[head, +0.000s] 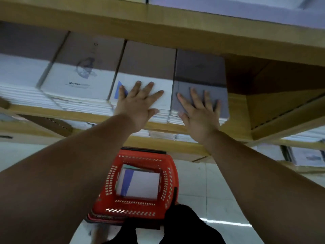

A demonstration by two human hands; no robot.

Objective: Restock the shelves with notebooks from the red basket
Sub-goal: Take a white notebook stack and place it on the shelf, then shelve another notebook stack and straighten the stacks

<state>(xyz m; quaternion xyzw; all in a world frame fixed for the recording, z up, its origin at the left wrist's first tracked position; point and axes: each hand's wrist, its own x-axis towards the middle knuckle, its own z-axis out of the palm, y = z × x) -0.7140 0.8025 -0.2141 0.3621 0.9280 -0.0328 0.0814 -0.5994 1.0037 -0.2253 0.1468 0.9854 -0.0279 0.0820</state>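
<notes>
Stacks of notebooks fill the wooden shelf (52,112) above the red basket (139,204). Up and far left of the basket I see a plain white stack (19,80), page edges showing. Next, also up-left of the basket, is a white-cover stack (79,76) with a faint drawing and the word DARING. The rest of the print is too blurred for me to read.

Straight above the basket sits a blue-triangle stack (147,80), its top cover white. I see the left hand (138,104) lying flat on that cover, fingers straight and spread, thumb at the front edge, gripping nothing. Up and slightly right of the basket, just beside that stack, is a grey-cover stack (200,74). The right hand (199,114) lies flat on the grey cover, fingers splayed, thumb out toward the left hand, nothing held. The hands are near each other, not touching.

Further up-right of the basket I see the wood walls of the shelf bay (263,78). The basket itself stands on the white tiled floor (214,182), between the two forearms, and holds more notebooks (142,184); the top one is white with a blue strip. Just above the basket's far rim a lower shelf (175,143) carries more paper stacks, blurred. Just below the basket is the person's dark clothing (184,226).
</notes>
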